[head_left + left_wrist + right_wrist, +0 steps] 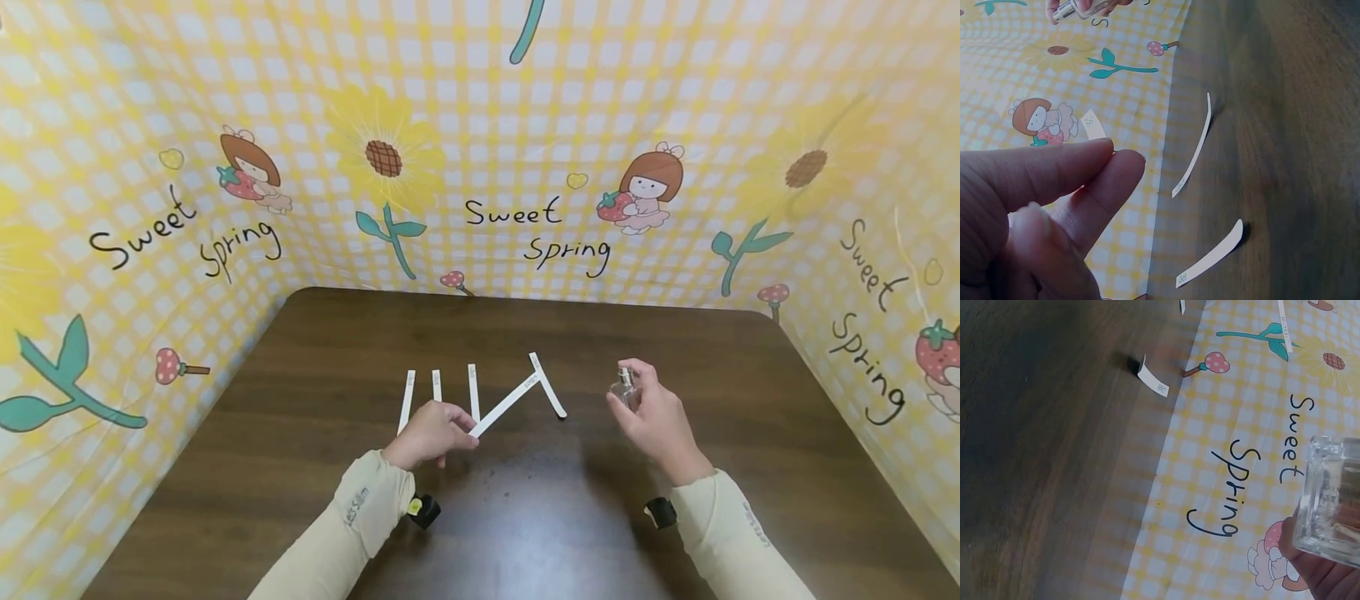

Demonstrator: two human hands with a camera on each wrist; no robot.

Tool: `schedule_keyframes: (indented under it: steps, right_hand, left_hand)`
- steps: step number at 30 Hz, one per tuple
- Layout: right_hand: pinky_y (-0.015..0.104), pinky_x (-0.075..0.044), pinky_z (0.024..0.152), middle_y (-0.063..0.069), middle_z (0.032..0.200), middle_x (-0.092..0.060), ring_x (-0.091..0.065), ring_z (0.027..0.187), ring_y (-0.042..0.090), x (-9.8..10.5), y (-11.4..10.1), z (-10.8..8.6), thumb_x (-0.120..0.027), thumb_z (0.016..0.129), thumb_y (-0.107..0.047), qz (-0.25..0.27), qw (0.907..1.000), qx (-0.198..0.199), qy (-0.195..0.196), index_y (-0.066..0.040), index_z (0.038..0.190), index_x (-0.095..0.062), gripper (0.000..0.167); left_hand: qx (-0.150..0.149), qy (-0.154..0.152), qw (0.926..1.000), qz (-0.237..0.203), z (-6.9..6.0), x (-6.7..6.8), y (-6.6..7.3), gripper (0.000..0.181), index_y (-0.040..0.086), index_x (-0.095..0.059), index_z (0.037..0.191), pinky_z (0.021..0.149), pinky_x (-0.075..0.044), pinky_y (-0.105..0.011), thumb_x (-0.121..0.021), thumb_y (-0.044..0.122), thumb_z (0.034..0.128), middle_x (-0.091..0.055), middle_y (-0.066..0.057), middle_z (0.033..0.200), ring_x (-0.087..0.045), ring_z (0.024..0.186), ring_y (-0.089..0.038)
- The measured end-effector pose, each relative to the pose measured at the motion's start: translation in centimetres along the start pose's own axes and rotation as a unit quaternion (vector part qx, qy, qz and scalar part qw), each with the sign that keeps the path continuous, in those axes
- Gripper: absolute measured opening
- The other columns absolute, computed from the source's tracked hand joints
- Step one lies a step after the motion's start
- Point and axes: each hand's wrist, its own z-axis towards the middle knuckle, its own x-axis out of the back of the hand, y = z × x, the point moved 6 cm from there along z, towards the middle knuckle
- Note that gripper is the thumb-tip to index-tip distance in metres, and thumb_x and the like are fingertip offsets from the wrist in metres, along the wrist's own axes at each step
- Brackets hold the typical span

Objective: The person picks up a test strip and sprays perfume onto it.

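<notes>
In the head view the left hand [433, 432] pinches the lower end of a white paper strip [504, 406], which slants up to the right. The left wrist view shows that strip [1095, 127] rising beyond the fingertips of the left hand [1054, 212]. The right hand [660, 421] holds a small clear glass bottle [624, 388] with a silver top, a finger at the top. Glass fills the right edge of the right wrist view, where the bottle [1332, 506] hides part of the right hand [1329, 572].
Several more white strips lie on the dark wooden table [345, 350]: one [550, 392] between the hands, others [407, 400] behind the left hand. A yellow checked cloth [487, 125] with printed flowers surrounds the table's back and sides.
</notes>
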Motion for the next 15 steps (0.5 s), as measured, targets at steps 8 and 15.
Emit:
schedule_keyframes:
  steps: [8, 15]
  right_hand:
    - [0.038, -0.042, 0.054, 0.015, 0.072, -0.057, -0.051, 0.058, 0.023, -0.3, 0.8, -0.6, -0.070, 0.082, -0.006, 0.027, 0.9974, -0.062, 0.026, -0.004, 0.111, -0.034, 0.046]
    - [0.034, -0.038, 0.048, 0.001, 0.062, -0.044, -0.041, 0.052, 0.013, -0.1, 0.2, 0.0, -0.072, 0.076, -0.003, 0.011, 0.9971, 0.034, 0.067, -0.005, 0.123, -0.046, 0.053]
  left_hand:
    - [-0.009, -0.013, 0.9999, -0.003, -0.2, -0.9, -0.4, 0.011, 0.001, -0.071, 0.089, 0.037, -0.038, -0.019, -0.074, 0.002, 0.0789, -0.064, 0.001, 0.070, -0.043, 0.035, -0.007]
    - [-0.019, -0.012, 0.9996, -0.017, -0.1, -1.1, -0.2, 0.010, 0.000, -0.070, 0.089, 0.036, -0.037, -0.019, -0.073, 0.002, 0.0785, -0.064, 0.001, 0.068, -0.043, 0.034, -0.006]
